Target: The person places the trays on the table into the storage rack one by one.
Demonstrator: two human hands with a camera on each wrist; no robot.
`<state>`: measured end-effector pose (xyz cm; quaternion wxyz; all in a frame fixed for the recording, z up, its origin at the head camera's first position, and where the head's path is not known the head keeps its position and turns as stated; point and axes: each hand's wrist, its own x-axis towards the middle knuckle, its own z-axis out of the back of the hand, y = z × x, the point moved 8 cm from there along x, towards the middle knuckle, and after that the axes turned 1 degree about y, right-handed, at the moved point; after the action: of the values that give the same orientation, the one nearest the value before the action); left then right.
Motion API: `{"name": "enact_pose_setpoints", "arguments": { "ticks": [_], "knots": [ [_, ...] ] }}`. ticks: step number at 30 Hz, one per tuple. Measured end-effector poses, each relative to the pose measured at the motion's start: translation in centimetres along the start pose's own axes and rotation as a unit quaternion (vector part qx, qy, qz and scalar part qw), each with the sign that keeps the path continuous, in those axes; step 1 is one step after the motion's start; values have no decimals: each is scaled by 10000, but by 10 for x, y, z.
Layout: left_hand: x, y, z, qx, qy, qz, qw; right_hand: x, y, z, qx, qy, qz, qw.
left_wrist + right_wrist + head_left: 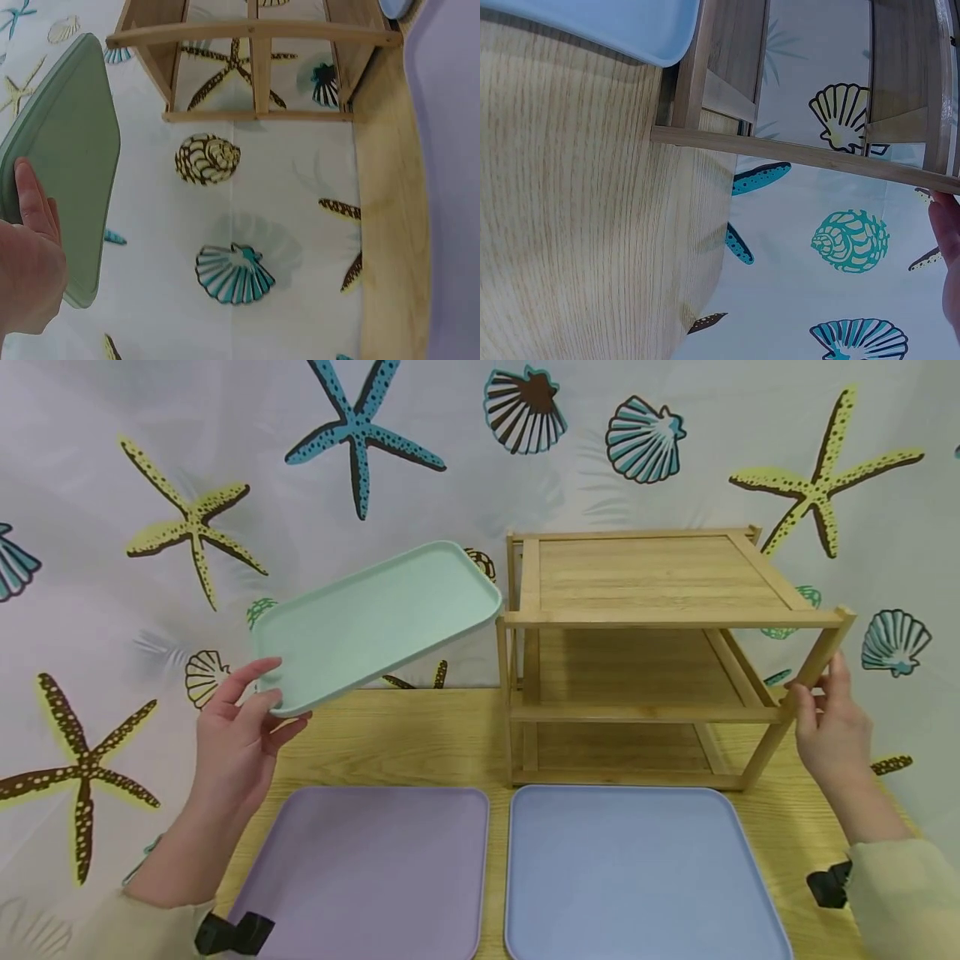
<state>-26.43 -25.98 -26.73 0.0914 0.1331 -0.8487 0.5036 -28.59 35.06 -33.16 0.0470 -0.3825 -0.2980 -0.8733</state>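
A mint green rectangular tray point(375, 622) is held up in the air, tilted with its right end higher. My left hand point(240, 731) pinches its lower left corner, thumb over the front face and other fingers partly hidden behind. In the left wrist view the green tray point(79, 165) shows from its underside, fingers point(34, 202) against it. A three-tier wooden shelf rack point(645, 618) stands on the table at the right. My right hand point(836, 731) holds its slanted right front leg; some of those fingers are hidden. The right wrist view catches only part of this hand point(949, 247).
A purple tray point(375, 868) and a blue tray point(637, 868) lie side by side on the wooden table point(375, 727), in front of the rack. Behind hangs a white cloth point(465, 485) printed with starfish and shells.
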Motion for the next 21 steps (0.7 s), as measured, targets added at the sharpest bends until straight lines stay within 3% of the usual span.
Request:
{"name": "enact_pose_setpoints", "arguments": {
  "ticks": [11, 21],
  "knots": [
    [22, 24, -70, 490, 441, 408, 9970, 1, -1, 0, -18, -26, -28, 10000],
    [37, 56, -107, 798, 687, 824, 9910, 1, -2, -1, -27, -64, 2, 10000]
  ]
}}
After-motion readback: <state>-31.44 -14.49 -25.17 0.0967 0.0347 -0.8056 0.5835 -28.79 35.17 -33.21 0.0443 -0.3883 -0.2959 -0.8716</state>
